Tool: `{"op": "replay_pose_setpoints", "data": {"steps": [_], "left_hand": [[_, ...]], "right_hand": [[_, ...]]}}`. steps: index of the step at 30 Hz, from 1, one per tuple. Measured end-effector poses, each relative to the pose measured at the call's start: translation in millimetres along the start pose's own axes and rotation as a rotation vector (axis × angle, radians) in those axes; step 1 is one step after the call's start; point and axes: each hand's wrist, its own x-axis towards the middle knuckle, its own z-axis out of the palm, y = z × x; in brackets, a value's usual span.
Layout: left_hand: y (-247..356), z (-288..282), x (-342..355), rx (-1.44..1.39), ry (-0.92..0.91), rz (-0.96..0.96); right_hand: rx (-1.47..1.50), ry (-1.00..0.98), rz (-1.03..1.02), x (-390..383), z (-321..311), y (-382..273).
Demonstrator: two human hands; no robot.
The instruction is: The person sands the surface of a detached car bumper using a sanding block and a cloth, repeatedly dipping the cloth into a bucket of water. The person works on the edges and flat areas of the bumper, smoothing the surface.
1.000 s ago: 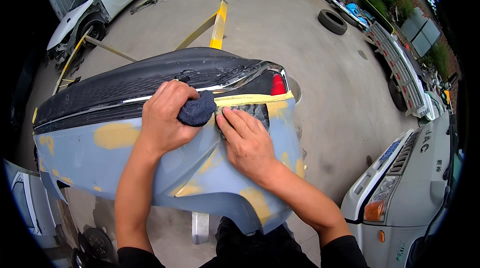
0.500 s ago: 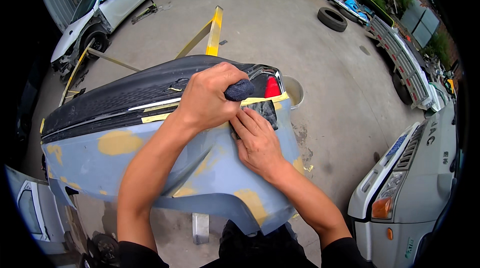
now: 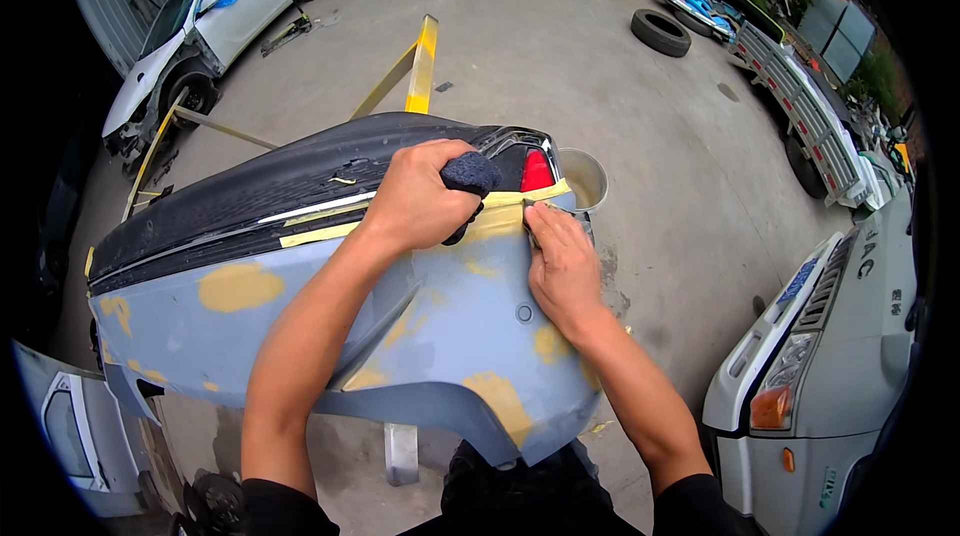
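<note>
A grey-primed car bumper [image 3: 440,336] with tan filler patches lies across a stand in front of me, its black section on the far side. My left hand [image 3: 415,198], over the bumper's upper middle, is closed around a bunched dark cloth [image 3: 471,174]. To its right, my right hand [image 3: 566,266] presses a dark sheet of sandpaper [image 3: 587,222] to the grey surface near the corner. Most of the sheet is hidden under the fingers. Just beyond the fingertips are yellow masking tape [image 3: 535,193] and a red lamp [image 3: 537,171].
A yellow-striped metal stand [image 3: 424,66] rises behind the bumper, and a bucket [image 3: 585,179] stands past its right end. A white truck front [image 3: 810,366] is close on the right. Farther off are a loose tyre [image 3: 660,33] and a partly dismantled white car [image 3: 215,21].
My right hand has slid right with the sandpaper, out toward the bumper's corner, uncovering a tan patch and a round mark. The left hand, holding the cloth, has shifted slightly.
</note>
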Motion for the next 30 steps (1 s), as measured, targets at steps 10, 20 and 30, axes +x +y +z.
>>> {"op": "replay_pose_setpoints", "data": {"steps": [10, 20, 30], "left_hand": [[-28.9, -28.4, -28.9, -0.282, 0.073, -0.056], [-27.0, -17.7, -28.5, -0.181, 0.088, 0.023], [-24.7, -15.7, -28.0, -0.194, 0.089, -0.005]], "right_hand": [[0.013, -0.020, -0.019, 7.4, -2.6, -4.7], [0.053, 0.005, 0.066, 4.9, 1.1, 18.3], [-0.059, -0.053, 0.212, -2.5, 2.7, 48.2]]}}
